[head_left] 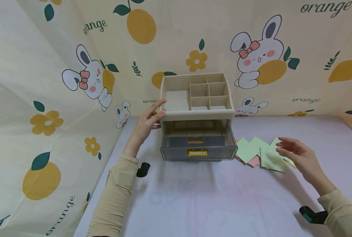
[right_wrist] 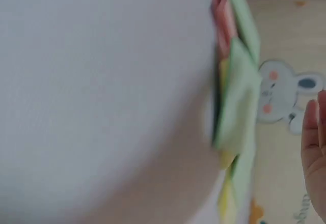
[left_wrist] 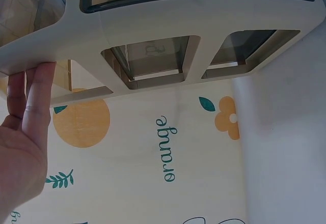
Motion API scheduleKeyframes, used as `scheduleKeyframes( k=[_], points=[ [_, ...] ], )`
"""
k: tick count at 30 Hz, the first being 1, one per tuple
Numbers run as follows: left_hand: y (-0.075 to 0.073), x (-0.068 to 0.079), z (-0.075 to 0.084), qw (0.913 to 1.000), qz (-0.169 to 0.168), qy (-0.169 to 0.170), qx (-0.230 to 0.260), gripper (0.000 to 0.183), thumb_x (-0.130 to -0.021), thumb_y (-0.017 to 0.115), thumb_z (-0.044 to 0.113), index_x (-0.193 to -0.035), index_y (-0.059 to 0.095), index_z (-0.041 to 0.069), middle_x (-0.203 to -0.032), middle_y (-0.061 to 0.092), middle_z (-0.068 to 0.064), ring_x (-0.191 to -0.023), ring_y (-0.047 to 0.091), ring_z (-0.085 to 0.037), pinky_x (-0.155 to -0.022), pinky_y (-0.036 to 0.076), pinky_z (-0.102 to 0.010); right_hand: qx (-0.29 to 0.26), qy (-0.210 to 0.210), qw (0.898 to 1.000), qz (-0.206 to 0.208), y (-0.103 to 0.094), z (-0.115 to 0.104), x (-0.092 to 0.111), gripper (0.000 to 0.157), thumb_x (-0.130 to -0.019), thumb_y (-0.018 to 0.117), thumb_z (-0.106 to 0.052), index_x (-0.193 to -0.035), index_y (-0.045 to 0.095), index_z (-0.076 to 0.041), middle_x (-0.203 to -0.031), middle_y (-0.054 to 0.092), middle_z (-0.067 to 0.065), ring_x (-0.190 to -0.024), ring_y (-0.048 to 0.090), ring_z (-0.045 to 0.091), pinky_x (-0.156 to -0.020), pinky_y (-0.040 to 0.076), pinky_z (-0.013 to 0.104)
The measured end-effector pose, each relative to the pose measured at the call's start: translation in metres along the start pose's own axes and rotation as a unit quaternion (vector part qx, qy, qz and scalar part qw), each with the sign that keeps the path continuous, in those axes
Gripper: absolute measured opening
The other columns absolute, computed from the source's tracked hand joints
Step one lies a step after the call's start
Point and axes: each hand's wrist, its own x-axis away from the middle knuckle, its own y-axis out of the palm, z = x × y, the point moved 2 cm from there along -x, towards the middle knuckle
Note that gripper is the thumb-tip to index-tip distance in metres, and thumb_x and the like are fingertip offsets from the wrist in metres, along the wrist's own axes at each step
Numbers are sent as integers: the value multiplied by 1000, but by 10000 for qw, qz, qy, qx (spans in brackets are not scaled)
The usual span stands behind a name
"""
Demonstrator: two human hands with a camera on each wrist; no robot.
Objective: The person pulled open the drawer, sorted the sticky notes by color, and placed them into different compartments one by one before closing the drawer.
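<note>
A cream desktop organizer stands at the back of the table in the head view. Its top is divided into compartments. Below them, a smoky see-through drawer with a yellow handle is pulled out. My left hand touches the organizer's left side near the front corner; in the left wrist view its fingers lie straight against the cream frame. To the organizer's right lie green paper squares, with pink and yellow ones partly hidden beneath. Above their right end hovers my right hand, fingers slightly bent, holding nothing visible.
A cream cloth printed with rabbits and oranges hangs behind and to the left of the table. Dark wrist devices show beside both sleeves. The drawer front juts toward me between the hands.
</note>
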Motion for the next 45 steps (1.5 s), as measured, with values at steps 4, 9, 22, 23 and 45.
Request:
scheduleKeyframes(
  k=[4,9,22,23,45],
  points=[
    [0,0,0,10000,-1,1,-4,41,-93,50,37,-134,45,40,-115,53,-14,-94,60,-29,-85,52,-50,1467,575,9874,-132,-12,16,1,40,-91,60,-18,-130,51,-22,-101,54,-34,-88,52,-19,-69,44,7],
    [0,0,0,10000,-11,-11,-28,42,-93,50,36,-135,44,39,-118,53,-15,-95,60,-30,-86,51,-50,1867,1036,9757,-494,-21,32,1,44,-91,60,-27,-131,47,-13,-102,47,-38,-86,47,-24,-67,44,9],
    [-1,0,-1,9998,48,25,-198,41,-93,50,38,-134,44,43,-102,51,-12,-91,60,-26,-84,53,-48,2512,1601,9480,-1125,-24,50,-3,69,-91,59,-32,-139,30,10,-129,41,29,-85,32,-24,-67,42,10],
    [-1,0,-1,9998,48,24,-191,41,-93,50,38,-134,44,43,-102,51,-12,-91,60,-26,-84,53,-48,2617,1597,9446,-1175,-24,49,-4,70,-91,59,-33,-139,30,10,-130,40,32,-89,38,-19,-68,41,12],
    [0,1,1,9999,-4,53,-103,41,-95,49,34,-135,44,40,-106,51,-15,-92,59,-27,-85,52,-49,2861,1683,9374,-1055,-21,46,-1,69,-87,65,-33,-128,26,7,-120,42,37,-108,44,49,-70,43,28]
  ],
)
